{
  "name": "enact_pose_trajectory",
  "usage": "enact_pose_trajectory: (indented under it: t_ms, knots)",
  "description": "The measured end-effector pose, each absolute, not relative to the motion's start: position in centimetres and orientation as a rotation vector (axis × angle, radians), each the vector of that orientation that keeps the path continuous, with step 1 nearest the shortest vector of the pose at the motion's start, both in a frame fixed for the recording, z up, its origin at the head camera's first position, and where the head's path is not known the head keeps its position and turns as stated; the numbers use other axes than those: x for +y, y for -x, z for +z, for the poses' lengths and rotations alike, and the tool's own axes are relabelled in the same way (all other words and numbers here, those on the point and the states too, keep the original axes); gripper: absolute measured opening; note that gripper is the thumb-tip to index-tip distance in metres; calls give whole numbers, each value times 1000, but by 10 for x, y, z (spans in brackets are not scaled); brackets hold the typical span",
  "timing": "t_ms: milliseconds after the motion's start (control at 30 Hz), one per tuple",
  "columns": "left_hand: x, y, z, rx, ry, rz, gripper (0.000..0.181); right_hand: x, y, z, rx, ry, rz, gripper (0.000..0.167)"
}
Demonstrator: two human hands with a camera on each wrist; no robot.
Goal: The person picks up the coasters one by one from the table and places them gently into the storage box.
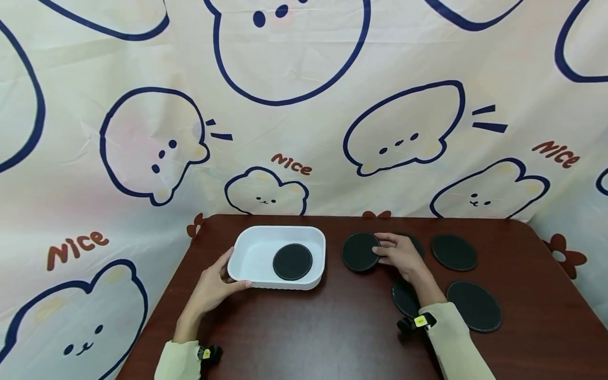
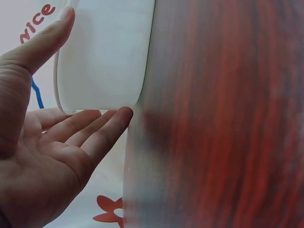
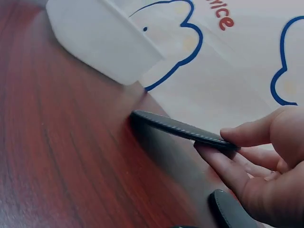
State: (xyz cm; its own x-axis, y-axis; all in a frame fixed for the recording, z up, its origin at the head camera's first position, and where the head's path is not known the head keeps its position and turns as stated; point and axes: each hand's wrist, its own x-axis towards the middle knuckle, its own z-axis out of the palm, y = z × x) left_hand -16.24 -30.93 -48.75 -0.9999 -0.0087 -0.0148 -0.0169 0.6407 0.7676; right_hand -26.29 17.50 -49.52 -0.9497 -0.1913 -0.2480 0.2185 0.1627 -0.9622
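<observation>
A white rectangular plastic container (image 1: pixel 252 258) with rounded corners sits on the table, one black round coaster (image 1: pixel 292 262) lying flat inside. My left hand (image 1: pixel 212 285) grips its left end, thumb by the front side and fingers round the far side; the left wrist view shows the container (image 2: pixel 104 57) between thumb and fingers. To the container's right, my right hand (image 1: pixel 402 256) pinches another black coaster (image 1: pixel 359 252) by its right edge. In the right wrist view this coaster (image 3: pixel 175 127) is tilted above the table, with stitching along its rim.
Right of the container lie more black coasters: one at the back right (image 1: pixel 453 252), one nearer the front (image 1: pixel 474 306), and two partly hidden by the right hand and arm. The brown table (image 1: pixel 323 332) meets a cartoon-printed cloth (image 1: pixel 323 132) behind.
</observation>
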Motion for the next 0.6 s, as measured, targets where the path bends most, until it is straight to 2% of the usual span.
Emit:
enact_pose_trajectory:
  t_ms: [300,600]
  knots:
    - [-308,163,-485,2845,-2,1314,118,184,260,-487,1816,2,-2119,62]
    - [-307,162,-485,2834,8,1318,118,169,250,-474,1713,66,-2149,64]
